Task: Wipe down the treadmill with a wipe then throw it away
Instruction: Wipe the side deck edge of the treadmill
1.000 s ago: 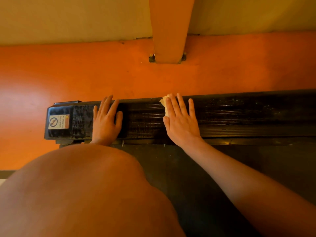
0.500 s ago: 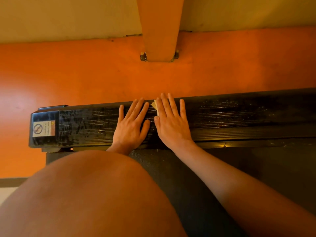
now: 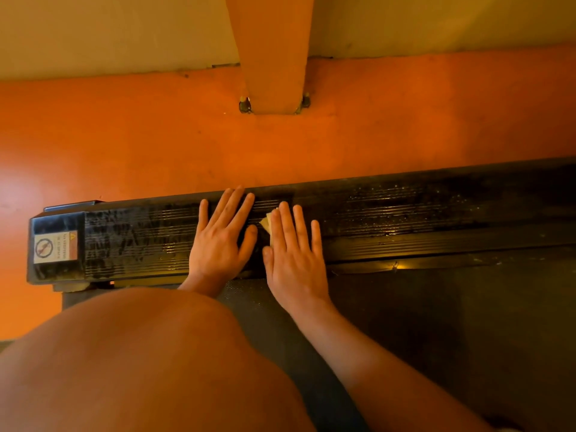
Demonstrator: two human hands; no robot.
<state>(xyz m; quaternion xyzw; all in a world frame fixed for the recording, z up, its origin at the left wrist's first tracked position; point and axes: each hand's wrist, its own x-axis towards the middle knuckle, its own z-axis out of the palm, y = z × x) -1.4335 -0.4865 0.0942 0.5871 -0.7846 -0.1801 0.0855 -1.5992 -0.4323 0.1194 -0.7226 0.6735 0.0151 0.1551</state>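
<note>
The treadmill's black ribbed side rail [image 3: 389, 219] runs across the view, wet and streaked. My right hand [image 3: 293, 254] lies flat on the rail with straight fingers, pressing a pale wipe [image 3: 266, 224] beneath it; only a small corner of the wipe shows at the index finger. My left hand [image 3: 223, 238] lies flat on the rail just left of the right hand, fingers spread, holding nothing. The dark treadmill belt [image 3: 436, 322] lies below the rail.
My knee [image 3: 140, 363] fills the lower left. The rail's end cap with a warning sticker [image 3: 55, 247] is at the far left. An orange floor [image 3: 124, 135] lies beyond the rail, with a bolted post base [image 3: 274, 88] and a pale wall behind.
My left hand slid right along the rail from near the end cap to beside my right hand. My right hand with the wipe pulled back slightly toward the belt.
</note>
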